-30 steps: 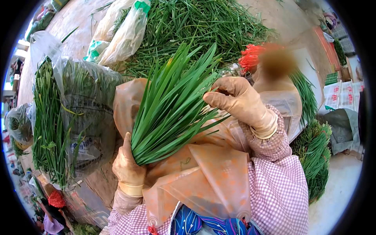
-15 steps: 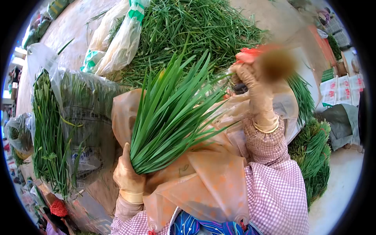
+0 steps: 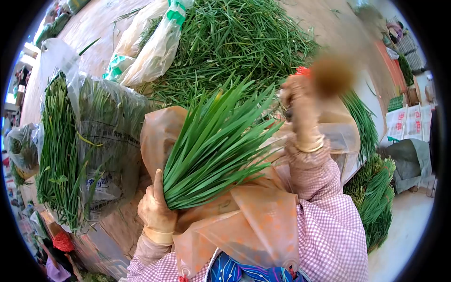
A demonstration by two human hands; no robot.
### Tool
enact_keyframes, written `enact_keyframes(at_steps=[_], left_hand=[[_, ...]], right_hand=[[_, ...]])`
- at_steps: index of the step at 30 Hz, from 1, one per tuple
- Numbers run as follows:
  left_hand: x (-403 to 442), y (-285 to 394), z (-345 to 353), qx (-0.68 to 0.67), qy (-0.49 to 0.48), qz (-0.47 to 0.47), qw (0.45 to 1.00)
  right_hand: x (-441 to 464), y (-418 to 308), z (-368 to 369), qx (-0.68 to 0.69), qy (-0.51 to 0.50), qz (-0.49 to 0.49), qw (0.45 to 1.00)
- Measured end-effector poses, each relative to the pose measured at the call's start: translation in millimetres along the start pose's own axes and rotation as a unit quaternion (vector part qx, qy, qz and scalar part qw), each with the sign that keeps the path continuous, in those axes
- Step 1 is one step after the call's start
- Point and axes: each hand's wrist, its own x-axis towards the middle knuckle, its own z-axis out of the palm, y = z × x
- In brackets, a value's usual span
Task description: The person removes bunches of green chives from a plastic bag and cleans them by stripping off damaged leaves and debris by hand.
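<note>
My left hand (image 3: 157, 209), in a tan glove, is closed around the base of a bunch of green chives (image 3: 218, 145). The long flat leaves fan up and to the right over an orange-tinted plastic apron (image 3: 244, 221) on my lap. My right hand (image 3: 297, 94), also gloved, is raised at the upper right, beyond the leaf tips. Its fingers look curled, but blur and a brown smudge partly hide them. Just above it shows a bit of red material (image 3: 303, 71); I cannot tell whether the hand touches it.
A heap of loose green leaves (image 3: 235, 42) lies ahead, beside a rolled clear plastic bag (image 3: 157, 51). Packed chives in a clear bag (image 3: 110, 141) stand at left. More bundled greens (image 3: 373, 202) are at right. White boxes (image 3: 406, 122) stand farther right.
My right hand has shifted slightly left and its fingers have turned, covering much of the red material. The chive bunch leans a little more to the right, still in my left hand.
</note>
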Motion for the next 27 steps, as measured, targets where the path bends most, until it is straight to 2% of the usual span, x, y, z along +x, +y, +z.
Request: enact_keyframes(at_steps=[1, 2, 4, 5, 7, 8, 10, 14, 15, 18, 20, 22, 23, 24, 26, 27], left_hand=[[0, 0, -2, 0.012, -0.011, 0.005, 1.000], [0, 0, -3, 0.024, -0.023, 0.010, 0.999], [1, -1, -2, 0.025, -0.024, 0.011, 0.999], [1, -2, -2, 0.028, -0.026, 0.018, 0.999], [1, -1, -1, 0.028, -0.026, 0.015, 0.999], [1, -1, -1, 0.029, -0.027, 0.015, 0.999], [0, -1, -2, 0.029, -0.030, 0.012, 0.999], [-3, -4, 0, 0.026, -0.025, 0.025, 0.999], [-3, -4, -1, 0.025, -0.026, 0.021, 0.999], [0, -4, -1, 0.035, -0.042, 0.030, 0.998], [1, -3, 1, 0.037, -0.001, 0.039, 0.999], [1, -3, 1, 0.038, 0.012, 0.041, 0.998], [1, -3, 2, 0.038, 0.012, 0.041, 0.998], [1, -3, 2, 0.038, 0.012, 0.042, 0.998], [1, -4, 4, 0.059, 0.013, 0.046, 0.997], [1, -4, 4, 0.060, 0.013, 0.047, 0.997]], right_hand=[[14, -2, -7, 0.060, 0.005, -0.030, 0.998], [17, -2, -8, 0.059, -0.001, -0.030, 0.998], [16, -40, 10, 0.004, 0.027, -0.158, 0.987], [14, -52, 15, 0.003, 0.022, -0.158, 0.987], [11, -74, 24, -0.089, -0.083, -0.231, 0.965], [11, -84, 31, -0.089, -0.085, -0.232, 0.965], [13, -97, 45, -0.236, -0.298, -0.248, 0.891], [17, -88, 66, -0.329, -0.450, -0.184, 0.810], [15, -83, 70, -0.313, -0.460, -0.148, 0.817], [12, -68, 74, -0.292, -0.465, -0.099, 0.830], [9, -62, 74, -0.302, -0.469, -0.129, 0.820], [6, -55, 74, -0.350, -0.408, -0.278, 0.796], [6, -49, 73, -0.371, -0.390, -0.322, 0.779], [5, -42, 74, -0.372, -0.389, -0.320, 0.780], [1, -29, 74, -0.343, -0.261, -0.427, 0.795], [6, -24, 70, -0.313, -0.179, -0.434, 0.825]])
